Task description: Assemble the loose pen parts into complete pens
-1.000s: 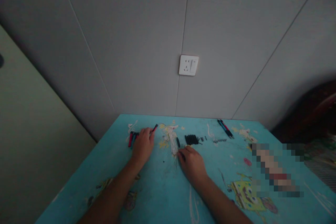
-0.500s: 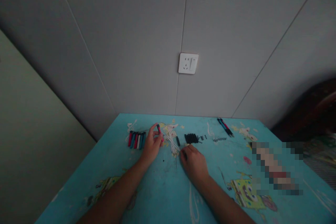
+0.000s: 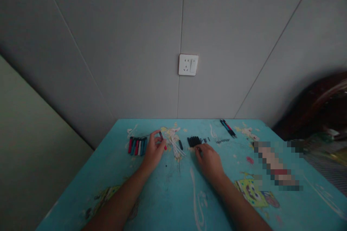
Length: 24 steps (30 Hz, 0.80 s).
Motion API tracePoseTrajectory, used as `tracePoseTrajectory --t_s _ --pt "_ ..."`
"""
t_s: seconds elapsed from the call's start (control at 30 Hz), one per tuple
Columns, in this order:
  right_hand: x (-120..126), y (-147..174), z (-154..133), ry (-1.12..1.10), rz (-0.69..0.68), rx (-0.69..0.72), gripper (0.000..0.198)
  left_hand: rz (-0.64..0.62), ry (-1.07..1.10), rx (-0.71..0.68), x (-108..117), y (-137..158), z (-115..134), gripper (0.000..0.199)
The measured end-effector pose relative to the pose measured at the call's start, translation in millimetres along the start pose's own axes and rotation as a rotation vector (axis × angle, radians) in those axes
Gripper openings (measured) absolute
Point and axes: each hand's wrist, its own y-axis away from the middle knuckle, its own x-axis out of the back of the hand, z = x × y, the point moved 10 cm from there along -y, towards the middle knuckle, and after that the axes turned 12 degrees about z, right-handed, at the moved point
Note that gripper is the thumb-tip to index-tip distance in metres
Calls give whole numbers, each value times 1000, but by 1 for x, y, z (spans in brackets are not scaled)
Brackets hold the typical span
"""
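My left hand (image 3: 154, 152) is closed around a red pen barrel (image 3: 165, 148) with a black upper end, held tilted above the table. Left of it, several red, blue and white pen barrels (image 3: 137, 147) lie in a row. Between my hands are thin white sticks like pen refills (image 3: 176, 148) in a loose fan, and a single short black piece (image 3: 180, 144). My right hand (image 3: 209, 160) has its fingers pinched together at the near edge of a row of short black tubes (image 3: 193, 140); whatever is between the fingertips is hidden.
Small dark pieces (image 3: 205, 140) and a line of small springs (image 3: 222, 140) lie right of the black tubes. Pens (image 3: 228, 128) rest near the back edge. A blurred-out long object (image 3: 276, 166) is at the right. Behind the blue table (image 3: 168, 202) stands a wall with a socket (image 3: 188, 65).
My right hand has moved right, from the ends of the white sticks to the black tubes. My left hand still holds the red barrel. The view has shifted slightly.
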Motion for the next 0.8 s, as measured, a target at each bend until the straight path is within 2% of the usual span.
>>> tracePoseTrajectory --t_s 0.23,0.37,0.57,0.63,0.7,0.8 --pt "26 -20 53 54 102 -78 27 17 51 1 2 -1 -1 57" --pt "25 -21 59 50 91 -80 29 76 73 -28 11 -8 1 55" --pt "16 -13 29 -71 66 -10 30 48 101 -126 12 -5 25 55" --pt "14 -9 11 -166 50 29 30 6 84 -144 6 3 32 46" --pt "13 -3 -12 -282 13 91 28 -87 90 -146 -8 17 36 31" --pt "10 8 -46 -437 -93 212 28 -296 158 -139 -36 44 43 14"
